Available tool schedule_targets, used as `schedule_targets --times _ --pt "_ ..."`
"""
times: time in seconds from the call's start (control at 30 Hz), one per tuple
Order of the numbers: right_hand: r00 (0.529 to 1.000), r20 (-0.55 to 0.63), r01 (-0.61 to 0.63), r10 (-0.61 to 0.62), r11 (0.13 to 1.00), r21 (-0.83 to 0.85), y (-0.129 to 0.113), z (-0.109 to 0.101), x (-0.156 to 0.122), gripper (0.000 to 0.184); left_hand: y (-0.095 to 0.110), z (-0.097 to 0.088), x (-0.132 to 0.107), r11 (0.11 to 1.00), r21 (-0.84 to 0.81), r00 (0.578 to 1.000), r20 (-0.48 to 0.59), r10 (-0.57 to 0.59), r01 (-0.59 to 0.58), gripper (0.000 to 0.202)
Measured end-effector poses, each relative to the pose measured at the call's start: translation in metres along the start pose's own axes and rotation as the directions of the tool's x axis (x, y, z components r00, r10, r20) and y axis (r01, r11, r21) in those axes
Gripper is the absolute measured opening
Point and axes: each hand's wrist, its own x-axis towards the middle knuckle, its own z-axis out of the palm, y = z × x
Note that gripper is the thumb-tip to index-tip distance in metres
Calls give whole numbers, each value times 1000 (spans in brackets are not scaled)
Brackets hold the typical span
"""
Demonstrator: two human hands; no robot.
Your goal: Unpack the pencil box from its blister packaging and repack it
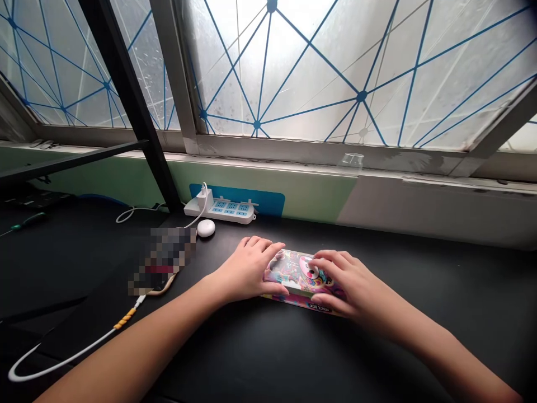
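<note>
A colourful, mostly pink pencil box [296, 273] lies flat on the black tabletop, with a cartoon figure on its lid and the words "PENCIL BOX" on its front side. Around its left end is my left hand [250, 267], thumb at the front edge and fingers over the back. My right hand [350, 282] grips the other end in the same way, its thumb near the printed label and its fingertips on the lid. Both ends of the box are partly hidden by my hands.
Left of the hands lies a phone [161, 263], its screen blurred out, with a white charging cable [75, 357]. Behind it are a round white case [206, 228] and a power strip [222, 210]. A black metal frame [130, 95] rises at the left, near a green-handled screwdriver [31, 221].
</note>
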Motion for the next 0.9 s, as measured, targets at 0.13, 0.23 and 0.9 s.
schedule_targets --times 0.13,0.23,0.9 --pt "994 -54 -90 93 995 51 15 -2 5 70 6 1 1 998 55 996 -90 31 -26 85" --pt "992 -93 -81 85 995 53 17 -7 5 68 13 0 0 990 132 988 -144 60 -41 84" --pt "964 -262 -34 49 997 63 -8 -11 1 63 31 -13 -3 995 104 981 -193 15 5 54"
